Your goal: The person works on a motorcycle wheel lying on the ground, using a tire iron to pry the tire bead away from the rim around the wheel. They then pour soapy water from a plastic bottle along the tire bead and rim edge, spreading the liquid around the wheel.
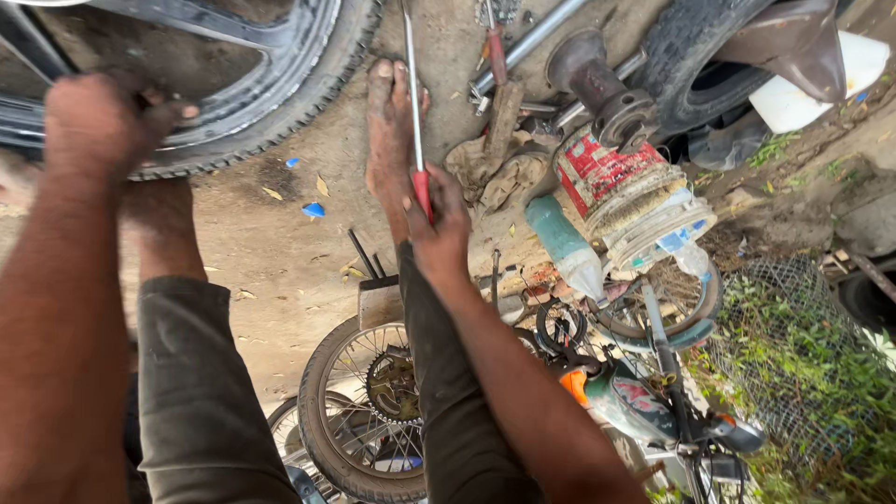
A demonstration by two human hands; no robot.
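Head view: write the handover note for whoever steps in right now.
Left hand: pressed on the tyre of the black wheel, grip closed over its edge.
Right hand: grip shut on the red-handled screwdriver, shaft pointing away, beside the bare foot.
Nearby: rag and loose tools on the dirt.
Done: tool in hand, wheel steadied.
Left: screwdriver tip not yet on the tyre.
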